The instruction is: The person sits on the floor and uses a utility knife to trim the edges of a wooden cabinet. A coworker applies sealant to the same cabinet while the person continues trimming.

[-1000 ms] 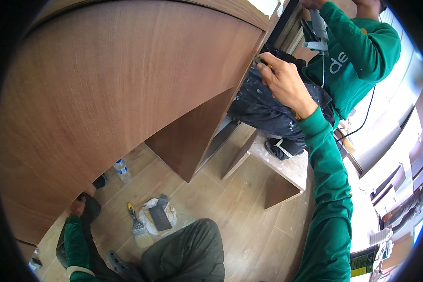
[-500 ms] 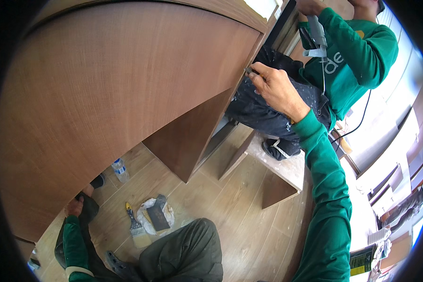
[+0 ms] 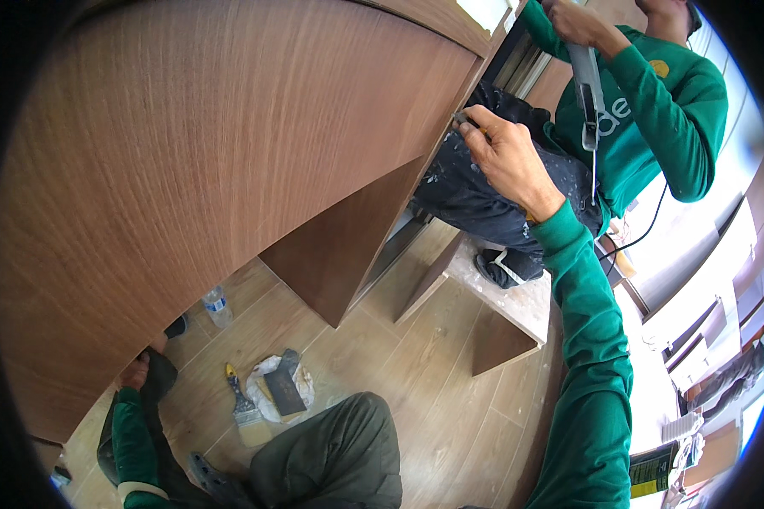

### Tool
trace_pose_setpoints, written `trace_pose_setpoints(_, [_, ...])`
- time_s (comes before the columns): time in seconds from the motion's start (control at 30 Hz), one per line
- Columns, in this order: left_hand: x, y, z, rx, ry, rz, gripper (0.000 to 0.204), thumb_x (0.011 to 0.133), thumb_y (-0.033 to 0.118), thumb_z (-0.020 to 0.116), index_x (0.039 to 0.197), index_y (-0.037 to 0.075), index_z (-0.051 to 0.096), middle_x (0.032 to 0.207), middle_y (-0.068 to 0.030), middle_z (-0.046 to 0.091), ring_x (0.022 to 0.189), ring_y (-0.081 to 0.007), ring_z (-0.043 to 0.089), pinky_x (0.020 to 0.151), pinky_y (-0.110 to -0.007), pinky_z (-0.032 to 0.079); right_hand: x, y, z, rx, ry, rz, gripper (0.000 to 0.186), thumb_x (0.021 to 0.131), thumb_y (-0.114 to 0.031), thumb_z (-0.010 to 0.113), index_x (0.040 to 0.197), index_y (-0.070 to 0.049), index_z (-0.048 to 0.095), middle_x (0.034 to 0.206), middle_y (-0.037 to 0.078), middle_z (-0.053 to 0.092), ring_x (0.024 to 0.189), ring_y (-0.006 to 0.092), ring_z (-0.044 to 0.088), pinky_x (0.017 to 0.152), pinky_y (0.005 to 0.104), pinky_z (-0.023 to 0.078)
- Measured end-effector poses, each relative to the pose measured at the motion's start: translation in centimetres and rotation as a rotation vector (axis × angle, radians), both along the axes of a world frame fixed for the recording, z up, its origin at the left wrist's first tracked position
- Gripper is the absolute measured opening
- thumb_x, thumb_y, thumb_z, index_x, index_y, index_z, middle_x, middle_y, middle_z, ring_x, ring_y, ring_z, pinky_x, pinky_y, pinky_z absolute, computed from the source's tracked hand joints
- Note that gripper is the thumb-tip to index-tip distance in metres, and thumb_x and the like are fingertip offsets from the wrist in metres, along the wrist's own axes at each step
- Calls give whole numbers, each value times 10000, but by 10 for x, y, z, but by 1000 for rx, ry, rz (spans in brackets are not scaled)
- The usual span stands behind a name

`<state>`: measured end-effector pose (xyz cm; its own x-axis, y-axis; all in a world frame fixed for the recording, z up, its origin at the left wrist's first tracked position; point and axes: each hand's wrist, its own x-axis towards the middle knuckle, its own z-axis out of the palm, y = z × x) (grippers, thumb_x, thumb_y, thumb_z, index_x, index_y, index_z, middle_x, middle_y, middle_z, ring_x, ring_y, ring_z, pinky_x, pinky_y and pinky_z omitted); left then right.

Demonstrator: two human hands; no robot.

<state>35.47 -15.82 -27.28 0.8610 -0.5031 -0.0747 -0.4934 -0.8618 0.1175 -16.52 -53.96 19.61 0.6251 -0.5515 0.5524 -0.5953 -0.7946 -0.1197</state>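
Observation:
My right hand (image 3: 505,157) grips a small tool with dark and yellow parts (image 3: 469,119), held at the vertical edge of a brown wood-grain cabinet panel (image 3: 229,127). My left hand (image 3: 136,371) is low at the left, at the panel's lower edge; its fingers are largely hidden and what it holds, if anything, is unclear. Near my bent knee, a paintbrush with a yellow-tipped handle (image 3: 246,411) lies beside a dark scraper or pad (image 3: 284,390) on a pale crumpled sheet (image 3: 272,369).
A co-worker (image 3: 662,110) in a green top holds a grey dispensing gun (image 3: 586,85), one foot on a low step (image 3: 518,310). A plastic bottle (image 3: 218,307) stands on the wood-look floor (image 3: 433,382). Pale boards (image 3: 721,263) and a dark-green container (image 3: 654,467) are at right.
My right hand has shifted slightly along the panel edge. The co-worker's arms have moved and the grey gun now hangs lower and more upright. My left hand looks unchanged.

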Motion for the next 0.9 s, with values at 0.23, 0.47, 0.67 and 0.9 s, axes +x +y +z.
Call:
trace_pose_setpoints(0.23, [4, 1, -13, -11, -9, 68, 640, 959, 536, 630, 1268, -23, 672, 1290, -242, 686, 1225, -416, 646, 1063, -504, 508, 0, -2, -7, -24, -14, 64, 236, 1008, -186, 579, 1164, -28, 658, 828, 303, 646, 817, 504, 653, 730, 522, 534])
trace_pose_setpoints(0.47, [7, 5, -11, 3, 48, 10, 672, 972, 548, 612, 1316, -29, 634, 1363, -238, 642, 1246, -437, 622, 1065, -521, 504, 1, -3, -10, -44, -22, 59, 214, 1009, -172, 576, 1131, -8, 639, 806, 311, 623, 804, 514, 626, 697, 523, 511])
trace_pose_setpoints(0.67, [-4, -2, 0, 77, 53, 77, 706, 979, 570, 601, 1355, -27, 604, 1387, -230, 621, 1288, -397, 603, 1097, -513, 484, 3, 5, -1, 33, -34, 30, 223, 1003, -161, 575, 1153, -10, 643, 846, 327, 630, 835, 512, 643, 735, 530, 515])
trace_pose_setpoints(0.9, [-2, 1, 3, 59, 62, 12, 738, 979, 578, 595, 1391, -34, 567, 1410, -236, 606, 1312, -403, 584, 1114, -507, 474, 0, 1, -16, -3, 42, 61, 227, 1005, -176, 576, 1149, -21, 658, 880, 332, 649, 877, 519, 648, 773, 535, 532])
